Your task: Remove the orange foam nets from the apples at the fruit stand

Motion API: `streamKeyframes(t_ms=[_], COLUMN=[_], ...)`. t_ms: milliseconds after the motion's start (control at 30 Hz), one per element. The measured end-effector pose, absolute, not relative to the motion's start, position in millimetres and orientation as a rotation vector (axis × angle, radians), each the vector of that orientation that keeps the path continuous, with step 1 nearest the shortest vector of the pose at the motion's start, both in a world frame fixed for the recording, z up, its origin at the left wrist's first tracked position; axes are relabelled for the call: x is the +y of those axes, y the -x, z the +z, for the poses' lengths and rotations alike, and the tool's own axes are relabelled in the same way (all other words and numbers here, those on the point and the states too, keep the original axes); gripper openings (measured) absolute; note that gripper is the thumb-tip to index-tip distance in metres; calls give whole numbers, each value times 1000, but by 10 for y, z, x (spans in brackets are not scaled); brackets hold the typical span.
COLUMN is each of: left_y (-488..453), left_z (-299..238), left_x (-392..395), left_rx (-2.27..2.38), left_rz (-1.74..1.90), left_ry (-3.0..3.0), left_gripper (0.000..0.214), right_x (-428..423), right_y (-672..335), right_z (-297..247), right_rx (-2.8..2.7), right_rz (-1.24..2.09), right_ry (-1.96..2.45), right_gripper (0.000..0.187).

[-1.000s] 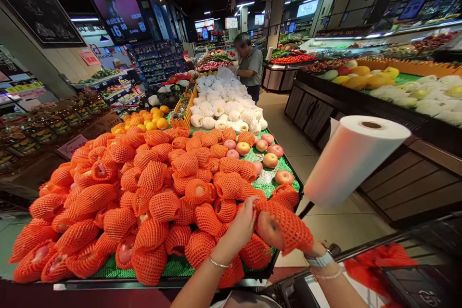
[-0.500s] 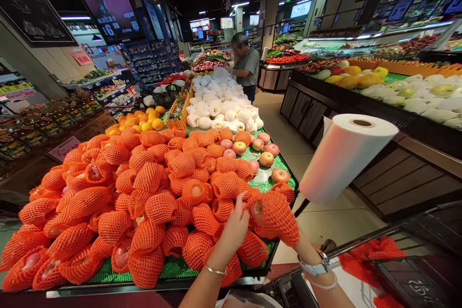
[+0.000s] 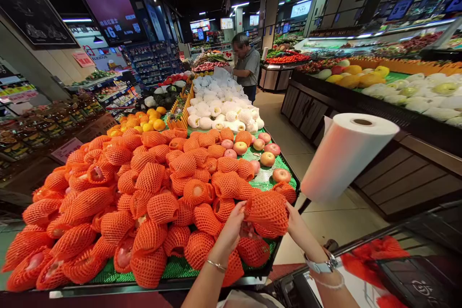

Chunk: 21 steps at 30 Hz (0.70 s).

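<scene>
Orange foam-netted apple pinched between both hands near the bench's front right corner. Left hand has fingers curled on the net's left side; right hand grips its right side. Apple sits just above the netted pile, touching or nearly touching neighbours below. Bare apples lie along the right edge on green matting. Bag roll hangs right of the bench; open aisle floor beyond it. Cart bottom right.
</scene>
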<state>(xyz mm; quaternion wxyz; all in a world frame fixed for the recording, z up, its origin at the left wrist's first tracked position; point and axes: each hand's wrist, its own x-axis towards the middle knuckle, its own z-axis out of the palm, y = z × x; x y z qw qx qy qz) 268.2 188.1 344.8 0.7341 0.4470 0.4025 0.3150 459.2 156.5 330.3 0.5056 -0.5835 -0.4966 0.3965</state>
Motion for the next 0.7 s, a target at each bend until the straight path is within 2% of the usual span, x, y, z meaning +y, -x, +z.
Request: streamKeyframes(t_ms=[167, 233, 367, 433, 533, 600, 700], left_y=[-2766, -2807, -2819, -2785, -2725, -2710, -2751], left_z=[3403, 3407, 3423, 3390, 3290, 3234, 3247], left_x=[1804, 1796, 1818, 1832, 1856, 1868, 1865], left_rx=[823, 743, 867, 966, 1050, 1094, 1105], left_rz=[987, 986, 911, 880, 898, 904, 903], left_ry=[-903, -903, -746, -668, -674, -719, -831], left_gripper=[107, 117, 94, 90, 93, 97, 99], right_x=[1520, 1509, 1437, 1357, 1263, 1274, 1368], right_y=[-4420, -4332, -4418, -4599, -4848, -4874, -4648], right_z=[3337, 3374, 3545, 3645, 3685, 3582, 3255], right_rx=[-1219, -1266, -1409, -1410, -1240, -1166, -1132], right_rz=[946, 961, 1076, 1086, 811, 732, 999], right_ry=[1431, 1413, 1304, 1296, 1348, 1268, 1095], right_gripper=[37, 35, 32, 33, 37, 59, 109])
